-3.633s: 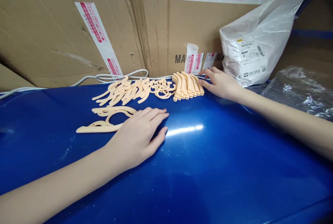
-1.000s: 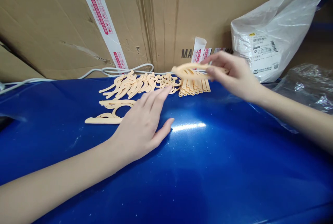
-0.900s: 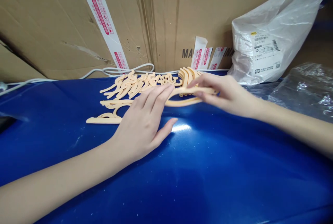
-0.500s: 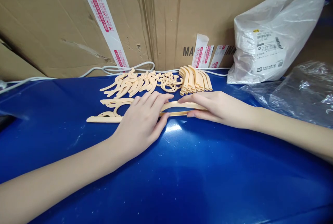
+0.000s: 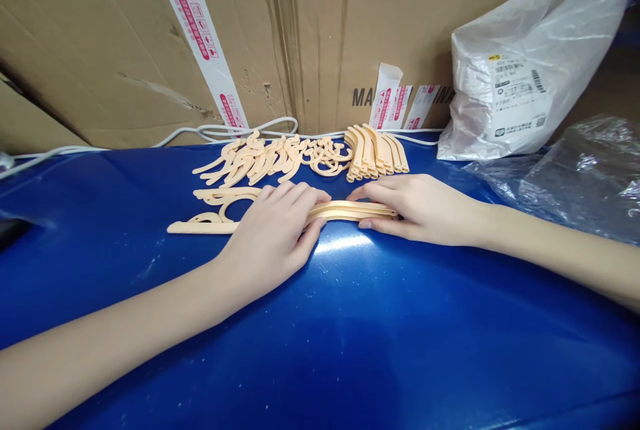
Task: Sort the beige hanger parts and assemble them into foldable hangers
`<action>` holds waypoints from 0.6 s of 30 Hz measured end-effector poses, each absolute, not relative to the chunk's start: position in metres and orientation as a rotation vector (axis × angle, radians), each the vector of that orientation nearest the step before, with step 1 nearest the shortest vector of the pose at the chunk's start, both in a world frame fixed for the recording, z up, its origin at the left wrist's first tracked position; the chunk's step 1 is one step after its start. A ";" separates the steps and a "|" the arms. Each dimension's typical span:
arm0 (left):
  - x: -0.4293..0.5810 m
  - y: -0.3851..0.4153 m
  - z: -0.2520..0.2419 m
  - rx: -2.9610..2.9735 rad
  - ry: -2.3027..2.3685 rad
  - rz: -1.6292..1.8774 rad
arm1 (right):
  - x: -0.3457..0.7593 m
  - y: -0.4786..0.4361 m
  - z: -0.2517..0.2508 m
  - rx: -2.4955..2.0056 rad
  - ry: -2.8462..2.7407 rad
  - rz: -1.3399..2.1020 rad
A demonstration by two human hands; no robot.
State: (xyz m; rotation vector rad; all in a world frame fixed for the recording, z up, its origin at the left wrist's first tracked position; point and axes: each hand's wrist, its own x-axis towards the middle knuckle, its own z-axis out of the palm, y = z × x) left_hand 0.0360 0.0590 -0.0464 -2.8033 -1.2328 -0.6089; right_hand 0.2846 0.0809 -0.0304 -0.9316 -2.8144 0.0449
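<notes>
Drawn together since half a second ago, curved cream strips [image 5: 345, 208] meet low over the blue worktop [image 5: 350, 337]. From left, flat cream pieces [image 5: 200, 227] lie beside the left hand [image 5: 277, 230], gripping the strips' near end; the right hand [image 5: 420, 207] pinches their other end, near stacked slats [image 5: 375, 150] and a white bag [image 5: 500, 83].

Glossy blue tabletop [image 5: 360, 343]; cardboard box [image 5: 320, 37] behind
</notes>
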 end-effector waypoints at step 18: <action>0.035 0.058 -0.048 -2.744 -1.076 -0.681 | 0.285 0.080 -0.026 -0.832 -2.793 -0.038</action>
